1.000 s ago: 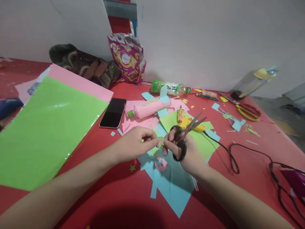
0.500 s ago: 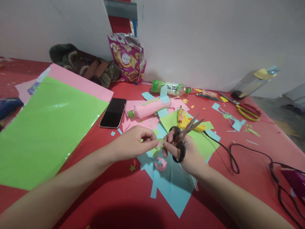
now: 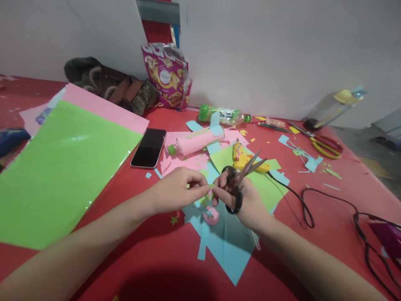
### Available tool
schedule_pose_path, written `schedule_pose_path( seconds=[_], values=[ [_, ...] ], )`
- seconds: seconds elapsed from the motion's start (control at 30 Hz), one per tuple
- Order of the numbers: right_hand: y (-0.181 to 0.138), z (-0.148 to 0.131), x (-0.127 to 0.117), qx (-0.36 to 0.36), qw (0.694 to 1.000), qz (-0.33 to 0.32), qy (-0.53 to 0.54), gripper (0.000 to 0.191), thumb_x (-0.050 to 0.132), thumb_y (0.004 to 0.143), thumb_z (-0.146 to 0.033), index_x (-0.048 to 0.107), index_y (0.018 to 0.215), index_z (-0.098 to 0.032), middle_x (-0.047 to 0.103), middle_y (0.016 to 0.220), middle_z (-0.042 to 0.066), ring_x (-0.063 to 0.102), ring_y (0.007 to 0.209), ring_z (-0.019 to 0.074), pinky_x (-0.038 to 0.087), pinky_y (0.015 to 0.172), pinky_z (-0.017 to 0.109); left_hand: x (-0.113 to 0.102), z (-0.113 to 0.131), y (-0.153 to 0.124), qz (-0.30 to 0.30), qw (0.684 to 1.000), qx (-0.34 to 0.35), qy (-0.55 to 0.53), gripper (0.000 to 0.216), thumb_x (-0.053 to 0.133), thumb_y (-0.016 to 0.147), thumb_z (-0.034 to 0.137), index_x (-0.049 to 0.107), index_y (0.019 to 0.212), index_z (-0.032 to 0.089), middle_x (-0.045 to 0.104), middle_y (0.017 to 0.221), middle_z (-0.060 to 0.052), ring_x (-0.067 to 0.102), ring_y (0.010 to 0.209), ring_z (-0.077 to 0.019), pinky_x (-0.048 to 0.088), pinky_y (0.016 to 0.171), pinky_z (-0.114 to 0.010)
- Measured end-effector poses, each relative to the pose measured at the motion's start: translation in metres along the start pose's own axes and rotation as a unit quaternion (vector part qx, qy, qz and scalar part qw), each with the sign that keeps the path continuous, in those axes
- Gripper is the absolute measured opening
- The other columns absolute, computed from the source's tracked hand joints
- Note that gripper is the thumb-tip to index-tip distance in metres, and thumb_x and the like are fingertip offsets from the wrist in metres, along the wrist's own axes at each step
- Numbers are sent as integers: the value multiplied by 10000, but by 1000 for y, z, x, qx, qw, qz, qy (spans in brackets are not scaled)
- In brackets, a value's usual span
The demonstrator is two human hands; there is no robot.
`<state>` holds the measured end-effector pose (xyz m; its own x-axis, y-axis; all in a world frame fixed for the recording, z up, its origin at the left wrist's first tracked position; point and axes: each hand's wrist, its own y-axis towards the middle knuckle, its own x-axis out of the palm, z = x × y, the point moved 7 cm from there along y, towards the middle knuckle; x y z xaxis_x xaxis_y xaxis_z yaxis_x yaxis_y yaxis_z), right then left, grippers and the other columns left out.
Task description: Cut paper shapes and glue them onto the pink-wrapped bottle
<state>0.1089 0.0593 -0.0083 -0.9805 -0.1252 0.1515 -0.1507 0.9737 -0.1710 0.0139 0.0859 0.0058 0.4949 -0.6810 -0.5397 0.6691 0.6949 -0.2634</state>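
My left hand [image 3: 178, 190] pinches a tiny green paper scrap [image 3: 211, 185] between thumb and forefinger. My right hand [image 3: 247, 200] is closed through the black handles of a pair of scissors [image 3: 239, 177], blades slightly apart and pointing up to the right. Its fingertips meet the same scrap. Both hands hover over blue paper cuttings [image 3: 225, 242] and a small pink cut-out [image 3: 211, 215] on the red table [image 3: 156, 259].
Large green sheet [image 3: 59, 171] over a pink one on the left, a black phone [image 3: 149, 148], a pink-wrapped bottle [image 3: 197, 141], a yellow glue gun [image 3: 242, 159] with black cord [image 3: 313, 209], a snack bag [image 3: 166, 75], yellow-handled scissors [image 3: 324, 144] at right.
The scissors have tipped down a little and their blades have closed somewhat. Both hands stay together on the green scrap, shifted slightly lower.
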Motion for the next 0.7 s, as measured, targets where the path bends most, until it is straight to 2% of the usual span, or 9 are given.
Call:
schedule_pose_path(
  seconds=[0.27,0.53,0.7],
  values=[
    [1,0,-2,-9,1000,6,4,262,629,650,-147,370,658,-189,462,567,-81,511,447,63,371,412,193,-4,-8,1,11,997,-32,-67,272,388,762,327,385,550,155,299,542,45,322,496,-70,268,454,-178],
    [-1,-1,-2,10,1000,25,-12,316,684,593,-155,372,636,-178,455,550,-88,491,426,48,369,405,177,-2,-1,-1,-13,999,-2,-34,215,421,745,290,545,644,144,431,519,51,393,463,-59,295,450,-163],
    [0,-1,-2,4,999,19,-30,297,674,617,-178,379,644,-182,457,525,-87,496,434,59,385,428,188,-3,1,-3,-5,1000,4,-20,201,419,734,239,547,612,143,454,514,53,413,460,-54,309,459,-156]
  ],
)
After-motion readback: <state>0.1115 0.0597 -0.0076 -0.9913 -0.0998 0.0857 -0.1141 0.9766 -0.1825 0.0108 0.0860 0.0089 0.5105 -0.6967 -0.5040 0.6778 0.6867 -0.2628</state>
